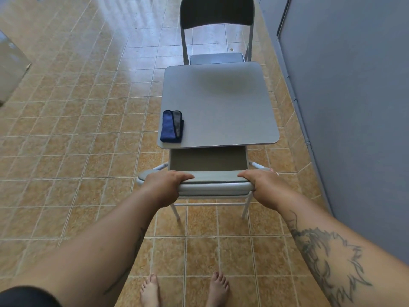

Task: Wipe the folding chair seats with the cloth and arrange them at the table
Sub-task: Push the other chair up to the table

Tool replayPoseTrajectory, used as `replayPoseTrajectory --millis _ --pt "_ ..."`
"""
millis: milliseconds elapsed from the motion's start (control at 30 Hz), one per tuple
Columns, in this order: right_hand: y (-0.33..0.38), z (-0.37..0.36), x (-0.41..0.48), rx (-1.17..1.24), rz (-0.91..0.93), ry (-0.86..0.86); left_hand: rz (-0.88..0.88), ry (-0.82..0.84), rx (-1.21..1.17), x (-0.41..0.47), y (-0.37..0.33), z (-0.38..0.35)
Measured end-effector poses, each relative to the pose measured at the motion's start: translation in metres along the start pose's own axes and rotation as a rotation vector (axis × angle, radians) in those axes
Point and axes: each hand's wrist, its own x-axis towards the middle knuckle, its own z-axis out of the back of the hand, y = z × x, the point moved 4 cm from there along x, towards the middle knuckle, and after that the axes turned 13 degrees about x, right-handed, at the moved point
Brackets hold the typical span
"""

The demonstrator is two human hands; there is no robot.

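A small grey square table [221,107] stands on the tiled floor. A folded blue and grey cloth [172,126] lies on its near left corner. The near folding chair [215,185] faces the table, its seat partly tucked under the table's near edge. My left hand [164,185] grips the left part of its padded backrest top and my right hand [263,186] grips the right part. A second folding chair [217,14] with a dark backrest stands at the far side, its seat [217,58] just under the far table edge.
A grey wall [354,107] runs close along the right of the table and chairs. Tan tiled floor [77,129] spreads to the left. A pale box-like object [11,65] sits at the far left edge. My bare feet [183,291] stand behind the near chair.
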Motion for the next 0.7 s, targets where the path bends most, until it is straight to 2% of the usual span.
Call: replayPoseTrajectory --millis 267,467,700 --pt "-0.009 0.002 0.0 0.021 0.025 0.024 0.008 -0.045 -0.02 0.002 -0.005 -0.007" --pt "-0.023 0.011 -0.003 0.031 0.015 -0.035 -0.05 -0.051 -0.033 0.006 -0.019 -0.011" --pt "-0.015 0.002 0.005 0.067 -0.041 -0.063 -0.039 -0.057 -0.026 0.009 -0.006 -0.006"
